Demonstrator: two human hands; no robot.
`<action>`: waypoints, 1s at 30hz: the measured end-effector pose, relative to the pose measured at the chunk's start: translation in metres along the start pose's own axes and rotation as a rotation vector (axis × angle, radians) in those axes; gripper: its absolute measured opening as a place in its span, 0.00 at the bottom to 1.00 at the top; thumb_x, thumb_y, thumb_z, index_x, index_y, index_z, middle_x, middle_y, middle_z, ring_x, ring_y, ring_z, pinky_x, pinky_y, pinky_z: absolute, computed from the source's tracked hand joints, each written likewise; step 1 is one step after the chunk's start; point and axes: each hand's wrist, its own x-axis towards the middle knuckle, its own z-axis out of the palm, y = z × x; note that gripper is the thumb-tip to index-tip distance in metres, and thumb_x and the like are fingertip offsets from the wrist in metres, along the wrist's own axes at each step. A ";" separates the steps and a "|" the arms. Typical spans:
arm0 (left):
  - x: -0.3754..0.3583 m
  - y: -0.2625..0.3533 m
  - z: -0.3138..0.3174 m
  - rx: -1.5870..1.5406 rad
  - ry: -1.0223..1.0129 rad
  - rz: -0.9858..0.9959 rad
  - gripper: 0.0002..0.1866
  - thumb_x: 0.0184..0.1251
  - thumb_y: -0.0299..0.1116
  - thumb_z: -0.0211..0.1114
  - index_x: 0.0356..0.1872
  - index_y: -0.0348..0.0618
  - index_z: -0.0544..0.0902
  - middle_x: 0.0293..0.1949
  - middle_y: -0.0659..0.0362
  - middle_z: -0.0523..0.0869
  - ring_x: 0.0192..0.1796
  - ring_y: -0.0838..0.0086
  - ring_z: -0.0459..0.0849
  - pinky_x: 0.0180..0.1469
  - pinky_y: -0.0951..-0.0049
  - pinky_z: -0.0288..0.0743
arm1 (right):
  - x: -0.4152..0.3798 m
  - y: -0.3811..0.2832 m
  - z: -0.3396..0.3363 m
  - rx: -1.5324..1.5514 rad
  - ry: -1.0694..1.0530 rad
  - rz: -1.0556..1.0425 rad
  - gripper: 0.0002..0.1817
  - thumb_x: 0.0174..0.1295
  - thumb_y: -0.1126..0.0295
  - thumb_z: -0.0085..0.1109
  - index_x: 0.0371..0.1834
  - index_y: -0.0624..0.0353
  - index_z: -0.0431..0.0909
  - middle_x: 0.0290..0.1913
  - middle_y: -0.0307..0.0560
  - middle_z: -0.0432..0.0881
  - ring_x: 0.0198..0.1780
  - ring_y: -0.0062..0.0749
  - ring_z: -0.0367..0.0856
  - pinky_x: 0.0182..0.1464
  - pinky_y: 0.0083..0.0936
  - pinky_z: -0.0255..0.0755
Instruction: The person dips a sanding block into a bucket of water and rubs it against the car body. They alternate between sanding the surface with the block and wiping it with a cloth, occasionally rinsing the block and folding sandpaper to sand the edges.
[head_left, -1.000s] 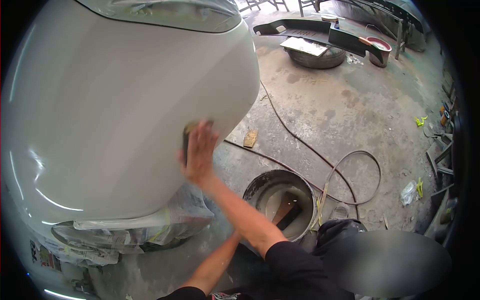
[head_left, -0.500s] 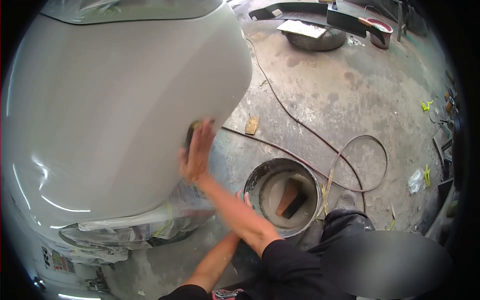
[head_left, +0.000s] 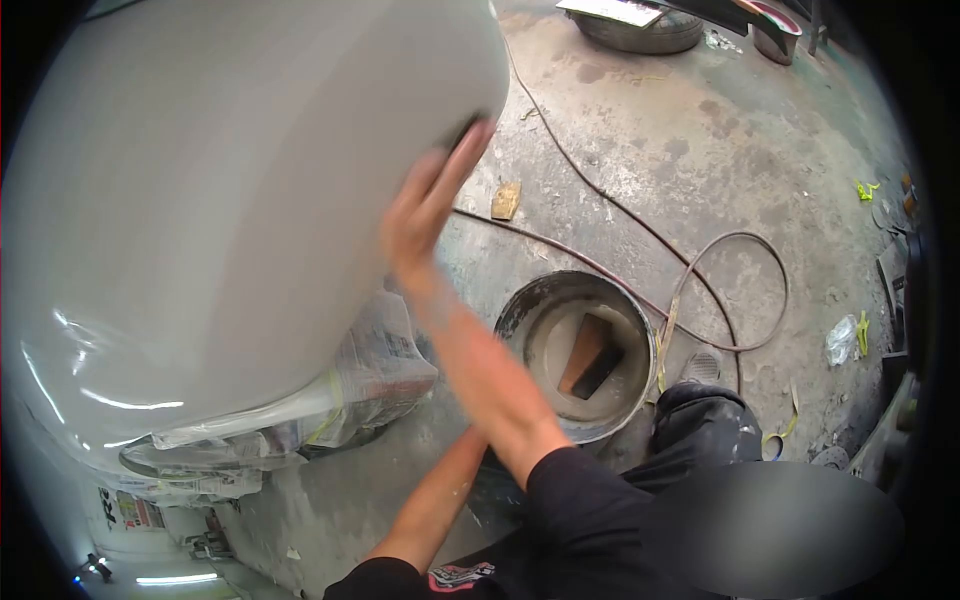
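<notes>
My right hand (head_left: 428,205) is stretched up along the edge of a smooth grey car body panel (head_left: 230,180), its fingers pressing a dark sanding pad (head_left: 466,130) on the surface. Most of the pad is under the hand, and motion smears both. My left forearm (head_left: 430,510) reaches up from below and passes behind the right arm, which hides my left hand beside the bucket. In that round bucket (head_left: 648,385) of cloudy grey water lies a block (head_left: 590,350), part brown and part black. Plastic and newspaper masking (head_left: 385,370) covers the panel's lower edge.
A hose (head_left: 775,270) loops across the stained concrete floor beyond the bucket. A tan scrap (head_left: 506,200) lies near the panel. Farther off are a tire (head_left: 640,37) and a reddish bucket (head_left: 776,45). Clear plastic (head_left: 841,340) lies at right, near my bent leg (head_left: 705,425).
My right hand has slid up and right along the panel with the pad. The view has tilted down. Left fingers that showed at the bucket's rim are now hidden behind my right forearm.
</notes>
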 end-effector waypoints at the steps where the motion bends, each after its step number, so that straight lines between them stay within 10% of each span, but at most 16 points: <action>1: -0.002 -0.004 0.005 -0.012 -0.002 -0.019 0.21 0.78 0.44 0.61 0.59 0.38 0.81 0.54 0.41 0.85 0.58 0.43 0.82 0.60 0.49 0.75 | 0.030 -0.008 -0.007 0.024 -0.015 0.033 0.34 0.84 0.65 0.31 0.84 0.71 0.33 0.86 0.66 0.29 0.87 0.56 0.27 0.86 0.45 0.27; 9: 0.008 -0.021 0.036 -0.070 0.092 0.025 0.19 0.79 0.44 0.60 0.59 0.43 0.82 0.51 0.44 0.85 0.57 0.46 0.81 0.60 0.50 0.73 | -0.121 0.001 0.009 0.040 -0.045 0.162 0.35 0.85 0.62 0.32 0.84 0.72 0.34 0.87 0.66 0.32 0.87 0.53 0.30 0.86 0.40 0.32; 13: 0.005 -0.011 0.031 -0.004 0.077 0.061 0.18 0.78 0.42 0.59 0.60 0.43 0.81 0.53 0.44 0.84 0.57 0.46 0.81 0.59 0.51 0.74 | 0.036 0.009 -0.022 0.168 -0.033 0.195 0.34 0.86 0.61 0.29 0.84 0.72 0.34 0.87 0.65 0.34 0.87 0.54 0.31 0.86 0.41 0.31; 19: -0.007 -0.043 0.056 -0.154 0.087 0.132 0.17 0.78 0.40 0.60 0.59 0.43 0.81 0.52 0.45 0.83 0.57 0.46 0.81 0.59 0.52 0.74 | -0.064 0.024 -0.024 0.084 -0.148 0.018 0.35 0.86 0.59 0.31 0.85 0.69 0.36 0.87 0.63 0.38 0.87 0.51 0.37 0.86 0.37 0.36; 25: 0.007 -0.033 0.043 -0.183 0.000 0.000 0.17 0.77 0.39 0.60 0.59 0.43 0.81 0.52 0.45 0.83 0.56 0.47 0.80 0.59 0.52 0.74 | 0.061 0.004 -0.031 0.085 -0.150 0.053 0.34 0.83 0.65 0.28 0.85 0.70 0.32 0.87 0.63 0.37 0.88 0.50 0.34 0.86 0.41 0.34; 30: 0.022 -0.076 0.109 0.110 0.205 0.266 0.17 0.75 0.38 0.61 0.58 0.42 0.81 0.51 0.47 0.83 0.56 0.49 0.81 0.59 0.53 0.73 | -0.055 0.015 -0.021 0.007 -0.064 -0.099 0.36 0.85 0.61 0.35 0.84 0.71 0.36 0.84 0.67 0.49 0.85 0.54 0.45 0.84 0.42 0.43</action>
